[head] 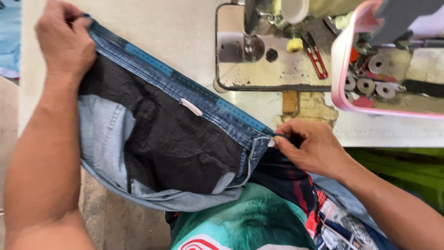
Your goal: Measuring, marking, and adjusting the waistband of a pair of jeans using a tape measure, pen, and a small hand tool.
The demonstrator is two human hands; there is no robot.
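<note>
A pair of blue jeans (pixel 138 139) hangs stretched by its waistband between my two hands, its dark pocket lining facing me. A blue measuring tape (pixel 185 78) lies along the waistband from hand to hand. My left hand (pixel 64 41) pinches one end of the waistband and tape at the upper left. My right hand (pixel 310 146) pinches the other end at the centre right. A small white label (pixel 191 107) sits near the middle of the waistband.
A sewing machine bed (pixel 259 65) with its needle area stands at the top centre of the pale table (pixel 185 28). Red-handled snips (pixel 317 58) lie on it. A pink tray (pixel 340 60) with several metal bobbins sits at the right. My lap shows below.
</note>
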